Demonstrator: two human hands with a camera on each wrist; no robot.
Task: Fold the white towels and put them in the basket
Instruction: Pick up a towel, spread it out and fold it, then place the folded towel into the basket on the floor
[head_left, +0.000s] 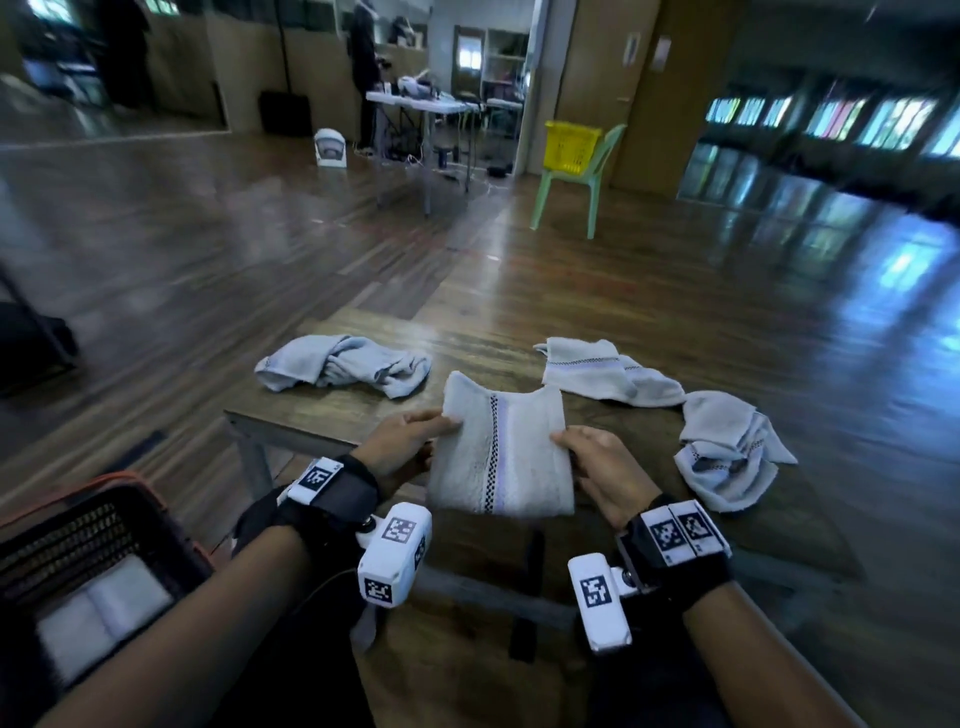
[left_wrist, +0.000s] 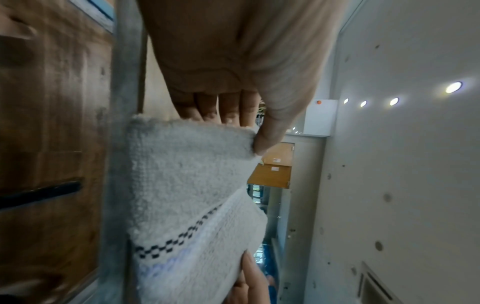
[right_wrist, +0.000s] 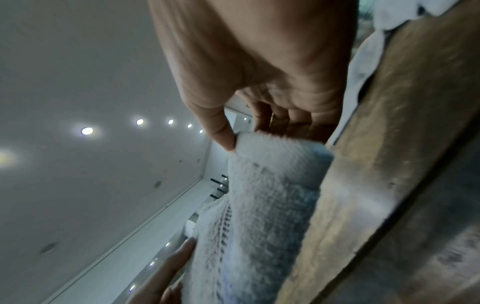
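Folded white towel (head_left: 501, 452) at frame centre, held above the table (head_left: 467, 358) edge; left hand (head_left: 402, 441) pinches its left side, right hand (head_left: 597, 467) its right; basket (head_left: 78, 525) lower left

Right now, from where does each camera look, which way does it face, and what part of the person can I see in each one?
Head: worn on the head, looking forward and down at the wooden table; both forearms, left hand and right hand show.
Left wrist: looks along the left hand, whose thumb and fingers pinch the striped towel.
Right wrist: looks along the right hand, which pinches the opposite edge; ceiling lights behind.
Shared: all three show the striped towel.
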